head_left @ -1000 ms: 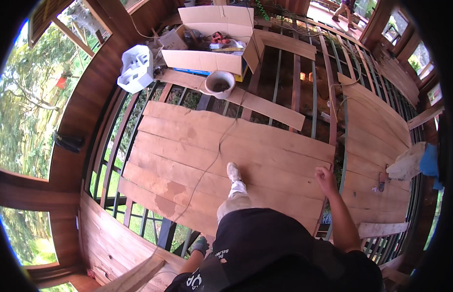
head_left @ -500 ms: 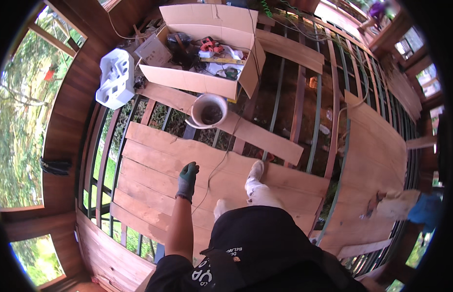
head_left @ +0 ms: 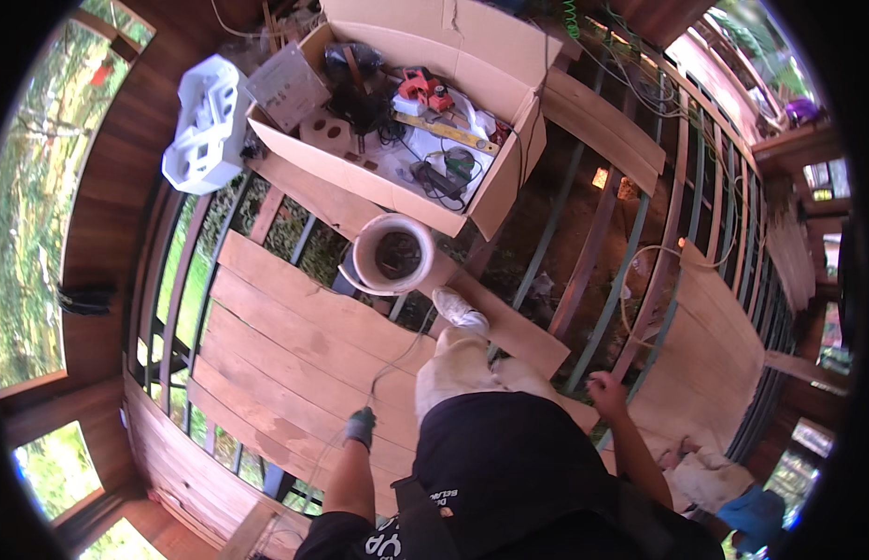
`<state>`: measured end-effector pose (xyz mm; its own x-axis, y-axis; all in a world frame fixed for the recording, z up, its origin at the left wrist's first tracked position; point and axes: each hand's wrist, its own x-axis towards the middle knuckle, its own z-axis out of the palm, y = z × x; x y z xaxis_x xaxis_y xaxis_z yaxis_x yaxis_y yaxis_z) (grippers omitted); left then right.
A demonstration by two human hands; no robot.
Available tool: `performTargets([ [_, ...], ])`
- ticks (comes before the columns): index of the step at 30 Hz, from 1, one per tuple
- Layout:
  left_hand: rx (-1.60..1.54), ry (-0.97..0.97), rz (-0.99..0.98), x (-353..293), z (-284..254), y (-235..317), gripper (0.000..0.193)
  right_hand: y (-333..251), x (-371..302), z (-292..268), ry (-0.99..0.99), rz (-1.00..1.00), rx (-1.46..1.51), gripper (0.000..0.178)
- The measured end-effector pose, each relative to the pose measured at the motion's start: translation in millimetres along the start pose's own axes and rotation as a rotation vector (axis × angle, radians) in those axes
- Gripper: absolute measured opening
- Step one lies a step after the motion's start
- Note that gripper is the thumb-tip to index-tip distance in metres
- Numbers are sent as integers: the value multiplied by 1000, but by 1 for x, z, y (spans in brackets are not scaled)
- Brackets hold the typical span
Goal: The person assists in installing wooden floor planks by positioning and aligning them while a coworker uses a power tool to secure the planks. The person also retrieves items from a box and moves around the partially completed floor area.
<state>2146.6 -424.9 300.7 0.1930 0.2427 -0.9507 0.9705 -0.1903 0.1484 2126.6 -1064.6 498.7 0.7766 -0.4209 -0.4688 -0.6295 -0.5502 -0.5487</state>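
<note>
My left hand (head_left: 360,427), in a grey and green work glove, hangs low over the laid floor planks (head_left: 294,345). Its fingers look curled together, with nothing visible in them. A thin cable (head_left: 388,366) passes close by that hand across the boards. My right hand (head_left: 607,392) is bare and out to the right, fingers loosely bent and apart, holding nothing. Ahead of me a pale bucket (head_left: 362,257) with dark contents stands on a loose plank (head_left: 509,322). One of my shoes (head_left: 458,308) is beside the bucket.
A large cardboard box (head_left: 350,182) holds tools, among them a red power tool (head_left: 422,89) and a yellow level (head_left: 448,131). White moulded foam (head_left: 210,126) lies left of it. Open joists (head_left: 588,257) show ground below. Another person (head_left: 714,485) is at the lower right.
I have stepped forward, and the bucket and box are nearer. My left hand has dropped lower and back; my right hand has come into view.
</note>
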Motion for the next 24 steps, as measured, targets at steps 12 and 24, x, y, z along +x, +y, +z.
performTargets([
  [12,-267,122,503,58,100,458,38,-180,230,26,-319,-275,-111,17],
  [24,-758,626,440,174,163,676,50,-312,547,273,-530,-630,-57,12],
])
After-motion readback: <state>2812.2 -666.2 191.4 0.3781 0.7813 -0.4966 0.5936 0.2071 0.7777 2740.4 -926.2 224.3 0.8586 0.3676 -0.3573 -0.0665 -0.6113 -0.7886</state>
